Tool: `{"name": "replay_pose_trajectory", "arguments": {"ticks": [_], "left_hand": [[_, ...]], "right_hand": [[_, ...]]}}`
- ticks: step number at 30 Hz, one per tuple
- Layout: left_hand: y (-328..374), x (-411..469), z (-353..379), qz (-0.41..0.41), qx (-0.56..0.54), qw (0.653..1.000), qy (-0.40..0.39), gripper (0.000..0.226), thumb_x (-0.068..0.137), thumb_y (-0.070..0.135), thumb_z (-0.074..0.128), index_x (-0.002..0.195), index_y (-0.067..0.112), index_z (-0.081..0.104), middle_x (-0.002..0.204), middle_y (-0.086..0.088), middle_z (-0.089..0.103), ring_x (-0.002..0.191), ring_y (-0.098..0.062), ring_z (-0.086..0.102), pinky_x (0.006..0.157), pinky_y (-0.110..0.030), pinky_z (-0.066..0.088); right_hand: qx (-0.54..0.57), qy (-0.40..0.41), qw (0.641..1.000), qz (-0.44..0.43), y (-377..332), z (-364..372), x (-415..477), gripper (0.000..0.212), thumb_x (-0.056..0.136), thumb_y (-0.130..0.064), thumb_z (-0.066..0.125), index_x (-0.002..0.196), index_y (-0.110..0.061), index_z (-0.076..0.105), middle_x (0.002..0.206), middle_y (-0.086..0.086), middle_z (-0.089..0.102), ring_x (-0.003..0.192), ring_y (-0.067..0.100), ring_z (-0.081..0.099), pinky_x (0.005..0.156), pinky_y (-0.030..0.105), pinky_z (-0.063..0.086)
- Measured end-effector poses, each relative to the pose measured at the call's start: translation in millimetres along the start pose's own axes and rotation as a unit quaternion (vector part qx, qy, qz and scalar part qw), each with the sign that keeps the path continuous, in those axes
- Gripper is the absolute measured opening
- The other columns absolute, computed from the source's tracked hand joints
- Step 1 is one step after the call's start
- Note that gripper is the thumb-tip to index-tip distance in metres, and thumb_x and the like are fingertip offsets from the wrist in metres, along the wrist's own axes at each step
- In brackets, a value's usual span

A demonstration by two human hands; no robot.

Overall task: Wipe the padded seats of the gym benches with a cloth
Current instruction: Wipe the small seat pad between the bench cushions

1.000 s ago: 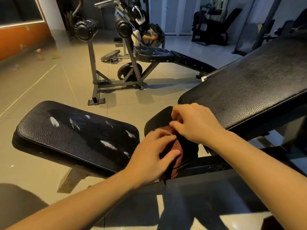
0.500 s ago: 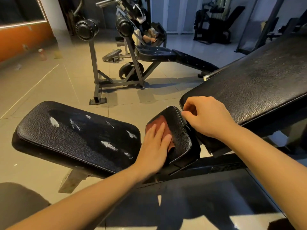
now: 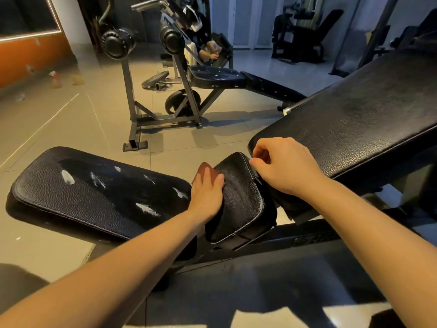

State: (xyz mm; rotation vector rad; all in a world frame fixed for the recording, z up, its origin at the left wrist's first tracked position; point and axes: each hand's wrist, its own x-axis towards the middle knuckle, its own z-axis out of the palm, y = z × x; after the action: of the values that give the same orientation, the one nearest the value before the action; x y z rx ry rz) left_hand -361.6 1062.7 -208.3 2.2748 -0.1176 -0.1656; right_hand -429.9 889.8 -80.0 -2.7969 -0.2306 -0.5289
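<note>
Cloth, likely limp: flat-fingered left hand pins it at seat pad's 9 o'clock; right hand curled, grasp unclear.

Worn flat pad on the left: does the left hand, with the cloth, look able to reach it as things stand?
Probably yes. The left hand presses the cloth on the left edge of the small seat pad, right beside the worn pad; nothing visible lies between them.
</note>
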Motion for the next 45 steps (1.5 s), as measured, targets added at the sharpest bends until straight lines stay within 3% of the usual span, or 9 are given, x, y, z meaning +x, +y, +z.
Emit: {"name": "replay_pose_trajectory", "arguments": {"ticks": [9,20,24,27,31,35,38,42,45], "left_hand": [[-9,-143,13,0.188,0.043,0.981,0.016,0.061,0.107,0.054,0.020,0.162,0.033,0.005,0.167,0.020,-0.004,0.153,0.004,-0.007,0.124,-0.021,0.000],[-32,-138,8,0.410,0.120,0.902,0.052,0.066,0.093,0.021,0.047,0.158,0.015,0.036,0.165,-0.004,0.033,0.154,-0.020,0.026,0.124,-0.037,0.027],[-4,-143,-18,0.292,-0.091,0.952,0.015,0.042,0.100,0.021,0.048,0.140,0.026,0.060,0.131,0.010,0.066,0.123,-0.010,0.062,0.109,-0.042,0.049],[18,-140,-49,0.181,-0.245,0.950,-0.061,0.029,0.103,0.012,0.049,0.120,0.024,0.068,0.096,0.003,0.072,0.090,-0.022,0.070,0.084,-0.054,0.059],[22,-141,-81,0.186,-0.284,0.935,-0.103,0.020,0.094,0.015,0.055,0.112,0.011,0.061,0.087,-0.002,0.071,0.084,-0.018,0.068,0.078,-0.034,0.056],[19,-144,-100,0.166,-0.314,0.926,-0.129,0.024,0.094,0.016,0.060,0.114,0.003,0.060,0.097,-0.011,0.071,0.092,-0.026,0.068,0.086,-0.036,0.057],[19,-150,-114,0.095,-0.295,0.942,-0.130,0.022,0.102,0.017,0.056,0.110,-0.001,0.064,0.102,-0.016,0.072,0.096,-0.028,0.069,0.083,-0.025,0.057],[9,-161,-132,0.021,-0.223,0.954,-0.200,0.052,0.102,0.055,0.044,0.108,0.012,0.073,0.106,-0.001,0.077,0.105,-0.019,0.071,0.100,-0.040,0.047],[2,-167,-144,0.063,-0.155,0.968,-0.187,0.038,0.086,0.050,0.075,0.108,0.018,0.073,0.104,0.000,0.077,0.101,-0.017,0.073,0.099,-0.043,0.054]], "right_hand": [[-0.020,-0.011,1.000,0.003,-3,0,4,0.020,0.098,-0.042,0.060,0.104,-0.026,0.069,0.095,-0.007,0.070,0.087,0.014,0.062,0.076,0.031,0.044],[0.000,-0.020,1.000,0.003,-4,-5,-2,0.017,0.097,-0.039,0.062,0.101,-0.025,0.071,0.088,-0.009,0.067,0.082,0.013,0.060,0.073,0.030,0.042],[0.095,-0.059,0.994,0.010,-7,-15,-9,0.010,0.095,-0.025,0.065,0.100,-0.022,0.074,0.086,-0.012,0.069,0.085,0.008,0.065,0.075,0.029,0.051],[0.192,-0.148,0.970,0.023,-11,-24,-19,0.033,0.091,-0.003,0.062,0.116,-0.022,0.071,0.104,-0.008,0.072,0.100,0.005,0.066,0.092,0.030,0.055],[0.218,-0.263,0.940,0.010,-25,-26,-40,0.055,0.088,-0.005,0.069,0.138,-0.023,0.058,0.129,-0.007,0.063,0.117,0.007,0.060,0.100,0.029,0.052],[0.256,-0.258,0.932,0.013,-44,-22,-55,0.016,0.091,-0.021,0.074,0.106,-0.015,0.075,0.099,0.001,0.074,0.092,0.013,0.071,0.088,0.033,0.060],[0.282,-0.244,0.927,0.047,-59,-21,-62,0.023,0.092,-0.026,0.072,0.090,-0.004,0.073,0.083,0.005,0.069,0.080,0.015,0.066,0.080,0.034,0.056],[0.346,-0.261,0.893,0.125,-80,-20,-71,0.024,0.091,-0.028,0.072,0.076,-0.011,0.067,0.074,0.002,0.063,0.076,0.017,0.062,0.075,0.035,0.049],[0.382,-0.242,0.876,0.164,-97,-21,-73,0.018,0.094,-0.028,0.070,0.080,-0.017,0.073,0.081,0.002,0.073,0.085,0.022,0.071,0.074,0.036,0.055]]}}
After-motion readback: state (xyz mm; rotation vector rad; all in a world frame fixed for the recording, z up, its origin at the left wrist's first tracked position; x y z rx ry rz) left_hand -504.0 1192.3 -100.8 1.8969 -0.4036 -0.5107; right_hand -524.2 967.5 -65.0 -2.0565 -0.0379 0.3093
